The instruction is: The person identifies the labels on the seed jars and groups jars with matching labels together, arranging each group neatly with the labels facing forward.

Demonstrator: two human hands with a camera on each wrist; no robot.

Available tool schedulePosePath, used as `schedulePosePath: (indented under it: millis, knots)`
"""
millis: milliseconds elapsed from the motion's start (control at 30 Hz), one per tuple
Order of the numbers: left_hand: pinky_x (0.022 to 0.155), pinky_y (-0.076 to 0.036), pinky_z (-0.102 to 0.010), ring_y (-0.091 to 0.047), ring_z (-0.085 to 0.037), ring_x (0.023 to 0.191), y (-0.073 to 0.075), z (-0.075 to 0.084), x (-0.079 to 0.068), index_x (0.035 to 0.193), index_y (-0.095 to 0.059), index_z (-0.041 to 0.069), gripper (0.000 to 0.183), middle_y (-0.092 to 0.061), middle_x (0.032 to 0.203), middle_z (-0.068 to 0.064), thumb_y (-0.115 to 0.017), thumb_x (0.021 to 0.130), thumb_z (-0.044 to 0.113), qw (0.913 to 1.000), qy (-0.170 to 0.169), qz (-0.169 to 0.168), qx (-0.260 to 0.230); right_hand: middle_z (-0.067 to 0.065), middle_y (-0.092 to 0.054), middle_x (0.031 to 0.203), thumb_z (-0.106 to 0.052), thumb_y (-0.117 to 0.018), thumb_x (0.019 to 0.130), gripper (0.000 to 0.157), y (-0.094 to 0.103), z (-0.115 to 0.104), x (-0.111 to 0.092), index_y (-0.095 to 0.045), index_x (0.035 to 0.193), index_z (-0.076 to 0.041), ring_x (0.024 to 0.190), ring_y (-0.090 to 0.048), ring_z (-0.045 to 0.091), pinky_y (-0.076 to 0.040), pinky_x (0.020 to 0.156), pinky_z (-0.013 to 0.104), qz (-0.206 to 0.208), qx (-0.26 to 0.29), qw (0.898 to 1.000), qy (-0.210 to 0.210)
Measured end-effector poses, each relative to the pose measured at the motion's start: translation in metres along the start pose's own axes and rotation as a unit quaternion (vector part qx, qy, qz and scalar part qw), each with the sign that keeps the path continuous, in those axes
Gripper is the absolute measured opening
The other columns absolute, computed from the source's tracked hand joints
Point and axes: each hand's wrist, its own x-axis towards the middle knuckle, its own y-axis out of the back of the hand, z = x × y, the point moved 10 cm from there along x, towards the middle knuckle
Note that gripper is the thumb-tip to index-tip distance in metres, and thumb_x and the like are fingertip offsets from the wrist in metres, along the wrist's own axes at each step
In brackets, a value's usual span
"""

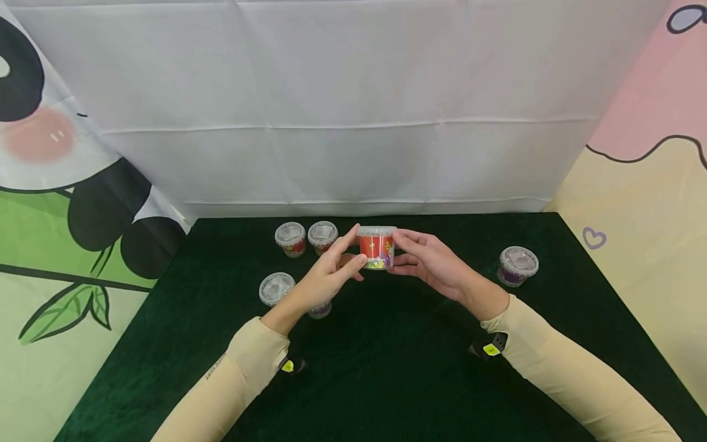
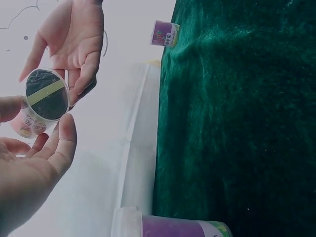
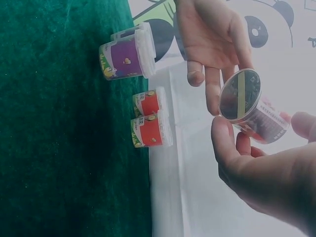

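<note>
Head view: what have you got?

"A lidded red cup (image 1: 377,247), pinched between thumb and fingers of both my left hand (image 1: 328,270) and my right hand (image 1: 433,261), raised over the far middle of the green cloth (image 1: 397,380). Two more red cups (image 1: 290,239) stand far left, a purple cup (image 1: 518,267) right. Nearer left, my wrist hides most of another cup (image 1: 320,310)."

Left wrist view?

"The red cup's underside is dark, with a pale strip (image 2: 46,92). Its small print is unreadable; the frame cuts off a close purple tub (image 2: 170,227)."

Right wrist view?

"One front tub (image 3: 123,59) mostly hides its neighbour."

And the step?

"Holding it up two-handed, I judge. Any release calls for one hand bearing the full weight first."
</note>
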Motion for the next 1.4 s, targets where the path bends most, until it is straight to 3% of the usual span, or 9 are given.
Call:
schedulePosePath:
  millis: [633, 1067, 1400]
  knots:
    - [0.087, -0.058, -0.043, -0.058, -0.031, 0.117, 0.0, 0.007, 0.003, 0.164, -0.011, 0.02, 0.068, -0.031, 0.15, -0.013, -0.049, 0.108, 0.016, 0.9997, -0.006, 0.018, 0.015, 0.018, -0.044, 0.146, -0.039, -0.048, 0.108, 0.063, -0.005, -0.004, 0.002, -0.03, 0.157, -0.005, 0.119, -0.058, 0.027, -0.047, 0.106, 0.042, -0.007, 0.008, 1.0, 0.009]
    - [0.086, -0.058, -0.042, -0.057, -0.03, 0.116, -0.002, 0.002, 0.005, 0.164, -0.01, 0.025, 0.069, -0.031, 0.149, -0.012, -0.05, 0.108, 0.017, 0.9995, 0.002, 0.024, 0.022, 0.017, -0.044, 0.146, -0.039, -0.048, 0.108, 0.062, -0.007, -0.003, 0.004, -0.029, 0.157, -0.007, 0.12, -0.055, 0.027, -0.046, 0.106, 0.045, -0.008, 0.005, 1.0, 0.014]
    - [0.085, -0.058, -0.043, -0.056, -0.03, 0.117, 0.003, 0.008, 0.007, 0.163, -0.012, 0.023, 0.068, -0.033, 0.146, -0.013, -0.051, 0.108, 0.018, 0.9986, -0.011, 0.044, 0.027, 0.014, -0.043, 0.146, -0.039, -0.048, 0.108, 0.058, -0.014, -0.008, 0.014, -0.032, 0.155, -0.01, 0.122, -0.048, 0.03, -0.044, 0.104, 0.049, 0.001, -0.01, 1.0, 0.02]
